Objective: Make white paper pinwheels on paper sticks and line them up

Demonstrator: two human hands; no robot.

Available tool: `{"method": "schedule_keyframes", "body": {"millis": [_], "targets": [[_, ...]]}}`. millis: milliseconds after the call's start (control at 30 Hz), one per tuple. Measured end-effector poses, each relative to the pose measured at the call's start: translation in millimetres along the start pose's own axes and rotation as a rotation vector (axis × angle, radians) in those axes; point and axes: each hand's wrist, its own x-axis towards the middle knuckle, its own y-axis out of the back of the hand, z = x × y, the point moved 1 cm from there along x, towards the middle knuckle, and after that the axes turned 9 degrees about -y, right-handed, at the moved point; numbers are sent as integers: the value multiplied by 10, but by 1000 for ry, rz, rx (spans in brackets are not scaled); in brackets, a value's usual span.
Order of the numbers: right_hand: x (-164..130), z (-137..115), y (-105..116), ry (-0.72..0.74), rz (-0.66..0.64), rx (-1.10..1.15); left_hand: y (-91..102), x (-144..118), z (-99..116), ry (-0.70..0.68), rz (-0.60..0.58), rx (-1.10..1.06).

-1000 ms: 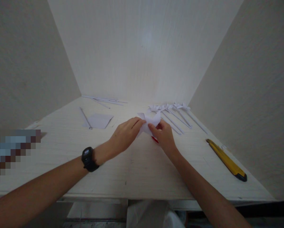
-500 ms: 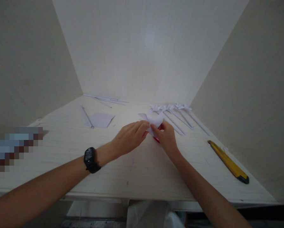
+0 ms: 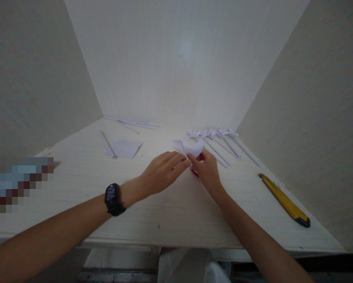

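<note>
A white sheet of paper with curled, folded blades, like a pinwheel, is up between my hands above the middle of the table. My right hand pinches it from the right, thumb on the near side. My left hand, below a black wristband, closes on its left side, fingertips partly hidden behind the thumb. Below the paper, partly covered by my right hand, shows a red object whose kind I cannot tell. Behind lie several finished-looking paper pinwheels on rolled paper sticks.
A yellow utility knife lies at the right edge of the white table. To the left are a flat paper piece and a rolled stick overlapping it. More thin paper sticks lie by the back wall. A pixelated object stands far left.
My left hand has shifted slightly to the right, its thumb now stretched towards my right thumb. The right hand keeps its pinch on the paper.
</note>
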Motion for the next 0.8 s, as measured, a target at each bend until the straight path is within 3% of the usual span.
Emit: {"method": "schedule_keyframes", "body": {"millis": [800], "targets": [[-13, -5, -7, 43, -69, 26, -21, 36, 49, 8, -99, 14]]}}
